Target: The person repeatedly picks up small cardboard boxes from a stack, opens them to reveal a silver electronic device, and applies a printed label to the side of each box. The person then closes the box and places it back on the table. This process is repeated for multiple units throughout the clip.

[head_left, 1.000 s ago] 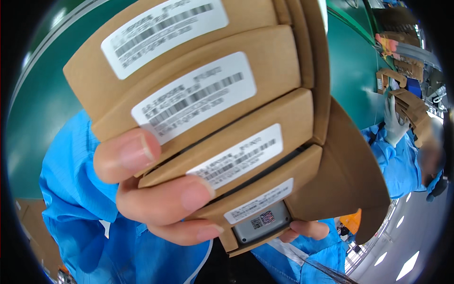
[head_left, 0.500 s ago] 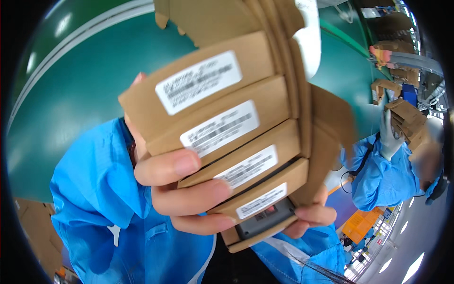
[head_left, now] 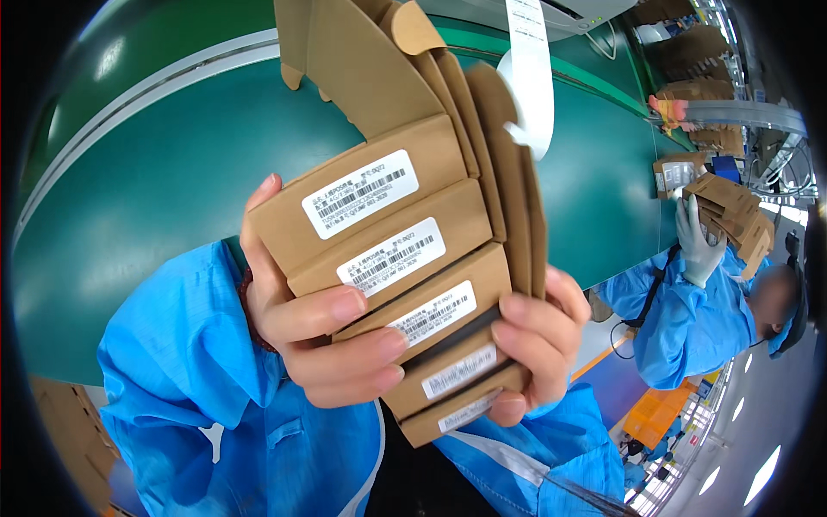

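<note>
A fanned stack of several small brown cardboard boxes [head_left: 276, 226] is held up in front of me. Their end faces bear white barcode labels [head_left: 362, 194], and their unfolded lids [head_left: 366, 65] stick up at the far side. My left hand [head_left: 323, 345] is closed around the stack's left side, fingers curled across the end faces. At the lower right, my right hand [head_left: 547, 340] grips the lower boxes and flaps, with fingers bent over the edge. The boxes' insides are mostly hidden from here.
Beneath the boxes lies a green tabletop [head_left: 164, 164]. A white paper label strip [head_left: 530, 86] hangs from a white machine [head_left: 577, 10] at the back. To the right, a co-worker in blue [head_left: 698, 319] holds cardboard boxes [head_left: 732, 215]. Brown cardboard [head_left: 65, 422] shows at lower left.
My right hand has moved up onto the lower boxes. The grey device seen in the lowest box is now out of sight, and another labelled end shows at the bottom.
</note>
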Motion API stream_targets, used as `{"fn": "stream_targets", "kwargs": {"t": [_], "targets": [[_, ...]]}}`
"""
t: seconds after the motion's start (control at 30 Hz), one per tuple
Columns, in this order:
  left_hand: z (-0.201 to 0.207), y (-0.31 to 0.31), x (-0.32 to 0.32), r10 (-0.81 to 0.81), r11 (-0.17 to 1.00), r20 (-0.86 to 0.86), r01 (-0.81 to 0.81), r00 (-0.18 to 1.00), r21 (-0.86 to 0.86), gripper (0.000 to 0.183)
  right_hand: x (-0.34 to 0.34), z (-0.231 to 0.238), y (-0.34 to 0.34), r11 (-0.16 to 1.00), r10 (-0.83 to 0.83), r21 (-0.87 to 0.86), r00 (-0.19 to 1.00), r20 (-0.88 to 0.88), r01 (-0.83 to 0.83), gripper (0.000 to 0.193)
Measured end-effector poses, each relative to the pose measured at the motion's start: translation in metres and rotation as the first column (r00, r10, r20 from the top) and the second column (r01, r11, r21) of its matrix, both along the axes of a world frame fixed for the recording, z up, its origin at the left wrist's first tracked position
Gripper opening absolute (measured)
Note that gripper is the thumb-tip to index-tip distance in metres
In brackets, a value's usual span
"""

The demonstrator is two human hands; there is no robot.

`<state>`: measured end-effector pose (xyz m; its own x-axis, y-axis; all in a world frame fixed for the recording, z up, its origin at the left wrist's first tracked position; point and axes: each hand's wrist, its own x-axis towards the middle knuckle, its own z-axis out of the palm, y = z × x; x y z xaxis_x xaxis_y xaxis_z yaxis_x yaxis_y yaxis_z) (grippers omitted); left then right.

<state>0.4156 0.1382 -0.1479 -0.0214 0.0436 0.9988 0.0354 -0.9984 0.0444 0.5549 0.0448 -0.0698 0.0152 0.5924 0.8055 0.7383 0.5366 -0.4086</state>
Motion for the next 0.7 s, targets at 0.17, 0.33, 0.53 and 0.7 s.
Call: {"fn": "stream_targets", "kwargs": {"t": [0.17,0.33,0.53,0.7], "targets": [[-0.002,-0.003,-0.017,-0.045,0.995,-0.036,0.042,0.998,-0.092,0.027,-0.025,-0.03,-0.025,0.912,-0.04,0.401,0.992,-0.123,0.086,0.027],[-0.002,-0.007,-0.013,-0.07,0.982,-0.048,0.061,0.996,-0.18,0.027,-0.017,-0.027,-0.048,0.91,-0.22,0.36,0.975,0.004,0.204,0.027],[0.003,-0.012,-0.009,-0.08,0.972,-0.056,0.066,0.995,-0.225,0.028,-0.016,-0.026,-0.042,0.91,-0.206,0.366,0.978,-0.007,0.194,0.03],[0.004,-0.004,-0.01,-0.082,0.975,-0.058,0.068,0.995,-0.212,0.029,-0.015,-0.029,-0.038,0.909,-0.157,0.375,0.983,-0.098,0.182,0.029]]}}
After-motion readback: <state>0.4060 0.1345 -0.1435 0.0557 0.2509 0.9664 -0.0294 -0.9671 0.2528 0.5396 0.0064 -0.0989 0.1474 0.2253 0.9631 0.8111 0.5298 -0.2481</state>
